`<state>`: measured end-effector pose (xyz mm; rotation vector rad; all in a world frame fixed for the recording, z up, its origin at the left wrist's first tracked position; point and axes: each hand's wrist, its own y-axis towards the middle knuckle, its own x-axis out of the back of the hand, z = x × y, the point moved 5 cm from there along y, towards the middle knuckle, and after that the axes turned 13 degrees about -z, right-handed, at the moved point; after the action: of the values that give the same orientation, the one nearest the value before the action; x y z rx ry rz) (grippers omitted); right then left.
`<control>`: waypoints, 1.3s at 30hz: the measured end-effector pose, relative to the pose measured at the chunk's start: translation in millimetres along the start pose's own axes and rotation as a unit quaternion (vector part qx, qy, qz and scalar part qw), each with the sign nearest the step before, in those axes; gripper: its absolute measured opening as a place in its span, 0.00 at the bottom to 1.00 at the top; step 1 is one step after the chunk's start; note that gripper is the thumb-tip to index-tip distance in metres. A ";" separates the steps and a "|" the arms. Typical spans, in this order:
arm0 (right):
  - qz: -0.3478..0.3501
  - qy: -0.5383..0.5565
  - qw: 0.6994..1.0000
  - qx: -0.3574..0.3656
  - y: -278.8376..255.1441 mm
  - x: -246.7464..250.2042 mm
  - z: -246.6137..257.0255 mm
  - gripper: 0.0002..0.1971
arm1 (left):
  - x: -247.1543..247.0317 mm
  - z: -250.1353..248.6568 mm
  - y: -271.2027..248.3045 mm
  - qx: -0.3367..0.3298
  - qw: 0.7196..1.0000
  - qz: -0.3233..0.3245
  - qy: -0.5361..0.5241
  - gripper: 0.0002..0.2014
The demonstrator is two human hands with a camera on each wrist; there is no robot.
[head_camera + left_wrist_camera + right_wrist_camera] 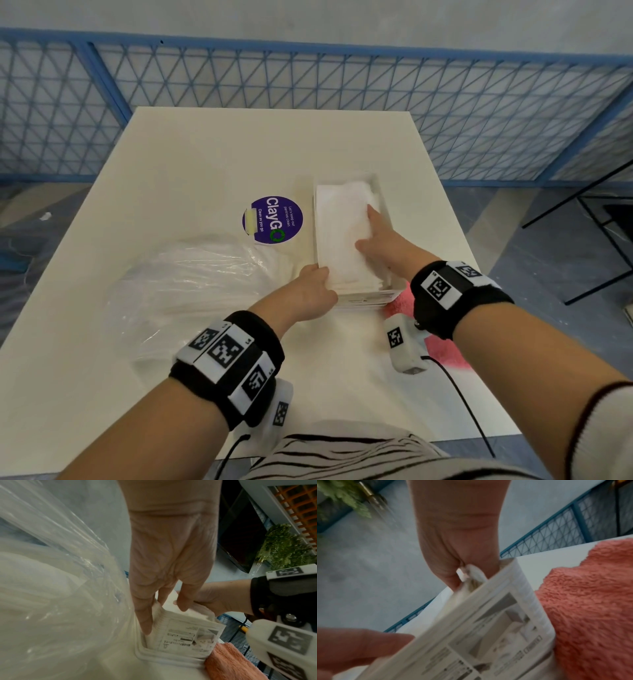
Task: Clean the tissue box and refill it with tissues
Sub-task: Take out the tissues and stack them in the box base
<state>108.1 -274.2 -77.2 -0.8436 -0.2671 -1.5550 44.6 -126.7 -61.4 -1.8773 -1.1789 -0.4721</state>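
A clear tissue box point(368, 298) with a printed label point(188, 635) on its near end stands on the white table point(205, 154). A stack of white tissues point(339, 226) fills it. My right hand point(380, 236) lies flat on top of the stack, index finger stretched forward, the other fingers down along the right wall; the right wrist view shows this hand point(462, 563) reaching in behind the box wall point(488, 635). My left hand point(317, 287) is at the near left corner. Its fingers point(145, 622) are straight, one down the outside of the box, the others on the tissues point(171, 599).
A crumpled clear plastic bag point(191, 284) with more tissues lies left of the box. A pink fluffy cloth point(442, 353) lies at the box's near right corner. A round purple sticker point(274, 219) sits mid-table. A blue mesh fence point(308, 78) runs behind the table.
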 end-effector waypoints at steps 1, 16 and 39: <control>0.006 -0.051 0.998 -0.022 0.9 -1.8 -1.9 0.38 | -0.2 -0.3 -0.7 -0.002 1.000 0.001 0.001 0.24; -0.087 -0.453 0.874 0.153 -13.5 -29.2 11.6 0.55 | -6.1 0.7 -1.1 0.003 1.000 0.010 0.025 0.29; 0.136 -0.152 0.895 0.398 -139.4 -117.1 138.3 0.15 | 142.1 191.1 -45.3 0.182 0.949 -0.179 0.183 0.49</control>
<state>20.4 -72.9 -13.4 -0.4290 -0.9044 -0.9060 52.0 115.4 -52.5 -1.2013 -1.2523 -0.7135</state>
